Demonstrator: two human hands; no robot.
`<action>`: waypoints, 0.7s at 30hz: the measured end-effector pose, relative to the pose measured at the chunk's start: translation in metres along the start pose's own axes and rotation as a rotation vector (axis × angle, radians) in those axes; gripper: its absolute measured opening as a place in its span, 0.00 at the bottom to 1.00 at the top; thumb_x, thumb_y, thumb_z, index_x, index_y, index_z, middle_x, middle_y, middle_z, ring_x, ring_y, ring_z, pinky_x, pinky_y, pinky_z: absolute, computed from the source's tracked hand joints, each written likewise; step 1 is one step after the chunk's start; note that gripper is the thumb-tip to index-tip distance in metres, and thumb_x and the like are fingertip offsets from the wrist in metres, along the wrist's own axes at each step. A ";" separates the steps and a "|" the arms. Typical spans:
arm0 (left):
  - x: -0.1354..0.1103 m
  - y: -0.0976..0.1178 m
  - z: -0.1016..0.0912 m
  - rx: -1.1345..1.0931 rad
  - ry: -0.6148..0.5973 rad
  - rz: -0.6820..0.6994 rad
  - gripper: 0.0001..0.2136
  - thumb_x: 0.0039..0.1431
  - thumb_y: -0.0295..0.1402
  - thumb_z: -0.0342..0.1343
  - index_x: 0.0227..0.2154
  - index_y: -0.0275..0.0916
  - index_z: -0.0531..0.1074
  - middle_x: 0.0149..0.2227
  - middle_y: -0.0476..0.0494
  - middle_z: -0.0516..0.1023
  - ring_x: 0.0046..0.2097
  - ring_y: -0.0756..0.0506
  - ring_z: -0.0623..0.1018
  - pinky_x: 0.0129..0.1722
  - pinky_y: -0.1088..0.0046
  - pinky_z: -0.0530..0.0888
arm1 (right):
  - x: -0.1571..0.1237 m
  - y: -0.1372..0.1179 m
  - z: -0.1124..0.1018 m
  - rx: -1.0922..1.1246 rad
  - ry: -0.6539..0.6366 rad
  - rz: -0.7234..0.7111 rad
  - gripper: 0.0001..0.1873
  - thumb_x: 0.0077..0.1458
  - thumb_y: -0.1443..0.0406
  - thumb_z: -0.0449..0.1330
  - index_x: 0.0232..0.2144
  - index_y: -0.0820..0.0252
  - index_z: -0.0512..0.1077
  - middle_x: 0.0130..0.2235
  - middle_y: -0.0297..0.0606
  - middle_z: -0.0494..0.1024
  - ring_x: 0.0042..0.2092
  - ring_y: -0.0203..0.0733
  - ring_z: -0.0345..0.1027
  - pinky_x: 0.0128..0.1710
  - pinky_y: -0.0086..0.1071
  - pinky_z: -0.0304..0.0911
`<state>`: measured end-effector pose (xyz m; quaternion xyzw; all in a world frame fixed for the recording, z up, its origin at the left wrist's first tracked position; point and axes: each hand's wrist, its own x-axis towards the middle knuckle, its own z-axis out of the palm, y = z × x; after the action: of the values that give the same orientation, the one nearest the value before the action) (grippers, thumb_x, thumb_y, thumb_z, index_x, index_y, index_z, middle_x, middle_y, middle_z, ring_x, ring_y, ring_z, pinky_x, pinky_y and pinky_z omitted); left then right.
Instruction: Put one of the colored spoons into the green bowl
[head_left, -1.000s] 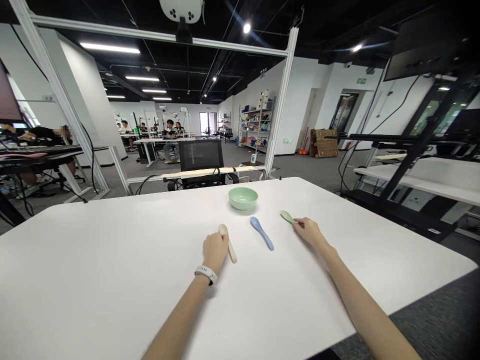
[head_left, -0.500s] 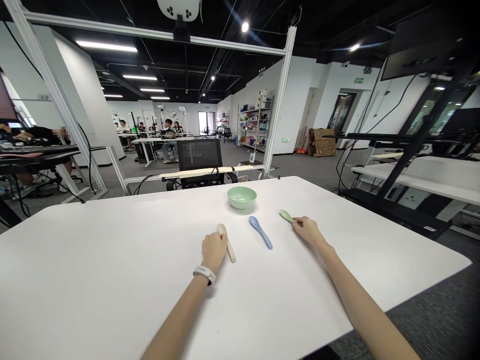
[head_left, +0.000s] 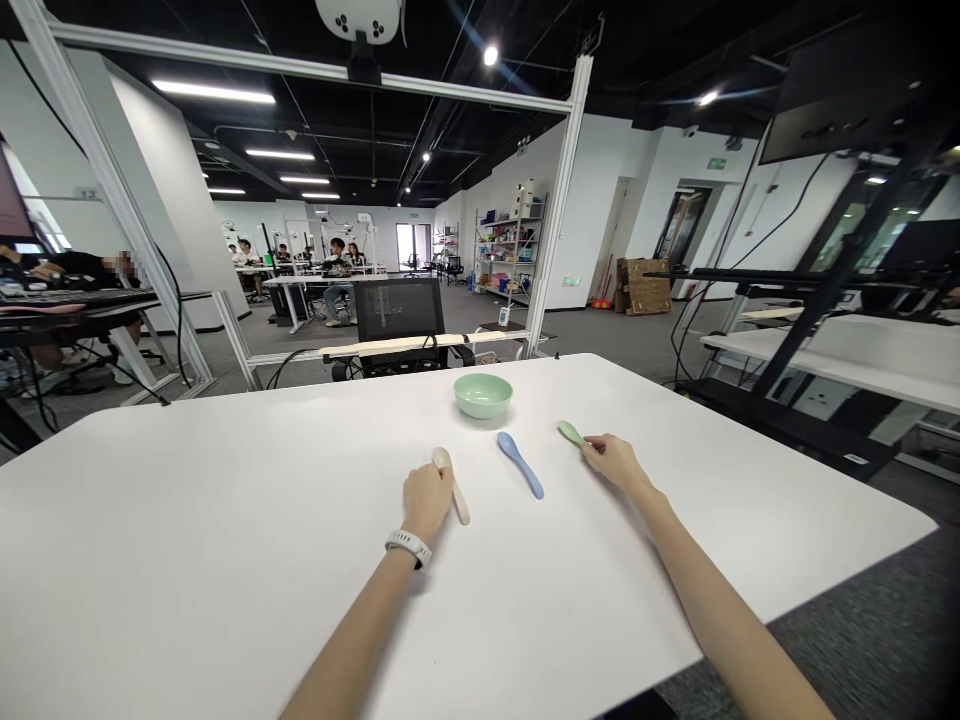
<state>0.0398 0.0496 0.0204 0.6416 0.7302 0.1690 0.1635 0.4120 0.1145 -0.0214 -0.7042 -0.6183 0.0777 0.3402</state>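
Counter [head_left: 225, 500] runs wide open to your left; your left hand [head_left: 426, 503] curls against the cream spoon [head_left: 454, 492], your right hand [head_left: 611, 462] pinches the green spoon [head_left: 570, 432], blue spoon [head_left: 520, 465] between them.

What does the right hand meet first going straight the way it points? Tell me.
The pale green spoon, right at the fingertips of the right hand; depth is unclear, so they may touch or sit just apart.

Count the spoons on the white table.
3. A cream spoon lies against the left hand; a smooth blue spoon lies by itself between the hands; a pale green spoon sits at the fingertips of the right hand. None looks hidden.
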 end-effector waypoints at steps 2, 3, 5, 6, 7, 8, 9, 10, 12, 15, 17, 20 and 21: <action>0.000 0.001 0.000 -0.003 -0.002 -0.004 0.23 0.69 0.37 0.39 0.39 0.36 0.82 0.46 0.32 0.88 0.49 0.38 0.83 0.45 0.65 0.69 | 0.000 -0.002 -0.001 -0.001 0.010 0.003 0.14 0.54 0.58 0.60 0.33 0.59 0.84 0.33 0.41 0.83 0.38 0.51 0.75 0.44 0.39 0.67; 0.000 0.001 0.000 -0.005 -0.003 -0.005 0.24 0.69 0.37 0.39 0.39 0.36 0.82 0.46 0.32 0.88 0.49 0.38 0.83 0.45 0.65 0.69 | 0.000 -0.002 -0.001 -0.002 0.012 0.001 0.14 0.54 0.58 0.60 0.33 0.60 0.84 0.33 0.41 0.83 0.38 0.51 0.75 0.44 0.39 0.67; 0.000 0.001 0.000 -0.011 -0.004 -0.004 0.24 0.69 0.37 0.38 0.40 0.35 0.82 0.47 0.31 0.88 0.49 0.38 0.83 0.45 0.65 0.69 | -0.001 -0.002 -0.001 -0.008 0.005 0.002 0.15 0.54 0.59 0.59 0.35 0.60 0.84 0.33 0.42 0.82 0.38 0.51 0.75 0.44 0.39 0.67; -0.001 0.001 0.000 -0.014 -0.004 -0.003 0.24 0.69 0.37 0.38 0.40 0.35 0.82 0.47 0.31 0.88 0.49 0.38 0.83 0.45 0.65 0.69 | -0.001 -0.002 -0.001 -0.011 -0.002 0.004 0.16 0.55 0.59 0.59 0.35 0.61 0.84 0.32 0.41 0.82 0.38 0.51 0.75 0.43 0.39 0.67; 0.000 0.000 0.000 -0.019 -0.004 -0.002 0.24 0.69 0.37 0.38 0.40 0.35 0.81 0.46 0.31 0.88 0.49 0.38 0.83 0.45 0.64 0.69 | -0.001 -0.002 0.000 -0.015 -0.010 0.005 0.16 0.55 0.59 0.58 0.35 0.61 0.84 0.31 0.41 0.82 0.37 0.51 0.75 0.42 0.38 0.67; 0.000 0.000 0.000 -0.024 -0.003 -0.001 0.24 0.69 0.38 0.38 0.40 0.35 0.81 0.46 0.30 0.87 0.49 0.38 0.83 0.45 0.64 0.69 | -0.001 -0.002 0.000 -0.019 -0.016 0.005 0.17 0.56 0.59 0.57 0.35 0.60 0.84 0.31 0.41 0.82 0.37 0.51 0.75 0.41 0.38 0.66; 0.000 -0.001 0.000 -0.030 -0.001 -0.001 0.24 0.69 0.38 0.38 0.39 0.35 0.81 0.46 0.30 0.88 0.48 0.38 0.83 0.45 0.64 0.69 | -0.001 -0.002 0.000 -0.023 -0.020 0.004 0.17 0.56 0.58 0.57 0.34 0.60 0.84 0.31 0.41 0.82 0.37 0.51 0.75 0.40 0.38 0.66; 0.000 -0.001 0.001 -0.037 0.000 -0.001 0.24 0.69 0.38 0.38 0.39 0.35 0.81 0.46 0.30 0.88 0.48 0.38 0.83 0.45 0.65 0.69 | -0.001 -0.002 0.000 -0.026 -0.022 0.003 0.17 0.56 0.58 0.57 0.34 0.60 0.84 0.31 0.41 0.82 0.37 0.51 0.75 0.40 0.38 0.66; 0.002 -0.003 0.002 -0.056 0.006 -0.001 0.23 0.69 0.38 0.39 0.37 0.36 0.81 0.45 0.30 0.88 0.47 0.39 0.83 0.44 0.65 0.69 | -0.001 -0.003 -0.001 -0.028 -0.021 0.007 0.17 0.56 0.57 0.58 0.35 0.61 0.84 0.31 0.42 0.82 0.37 0.51 0.75 0.41 0.39 0.67; 0.004 -0.005 0.004 -0.096 0.019 0.002 0.21 0.68 0.37 0.40 0.34 0.36 0.80 0.43 0.30 0.87 0.44 0.39 0.82 0.43 0.66 0.68 | -0.001 -0.004 -0.002 -0.015 -0.012 0.031 0.19 0.57 0.54 0.60 0.36 0.61 0.84 0.31 0.43 0.82 0.38 0.52 0.75 0.44 0.40 0.68; 0.007 -0.007 0.005 -0.132 0.027 0.008 0.20 0.68 0.37 0.42 0.32 0.36 0.78 0.39 0.30 0.87 0.41 0.41 0.82 0.40 0.66 0.68 | -0.001 -0.005 -0.003 0.003 0.022 0.036 0.22 0.57 0.50 0.61 0.36 0.62 0.84 0.32 0.44 0.81 0.38 0.52 0.75 0.45 0.41 0.69; 0.012 -0.014 -0.001 -0.186 0.051 0.021 0.18 0.66 0.37 0.43 0.27 0.38 0.75 0.32 0.35 0.84 0.34 0.43 0.78 0.36 0.66 0.67 | -0.002 -0.012 -0.008 0.045 0.186 -0.030 0.25 0.58 0.47 0.61 0.39 0.65 0.83 0.34 0.47 0.79 0.37 0.51 0.74 0.46 0.45 0.70; 0.014 -0.018 -0.006 -0.198 0.067 0.029 0.18 0.65 0.37 0.43 0.26 0.39 0.74 0.30 0.37 0.83 0.32 0.44 0.77 0.35 0.67 0.66 | -0.004 -0.018 -0.011 0.065 0.268 -0.081 0.25 0.59 0.48 0.60 0.40 0.64 0.82 0.36 0.48 0.78 0.38 0.51 0.73 0.47 0.46 0.70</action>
<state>0.0197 0.0614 0.0170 0.6266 0.7057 0.2640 0.1993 0.4020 0.1070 -0.0039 -0.6715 -0.5924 -0.0108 0.4450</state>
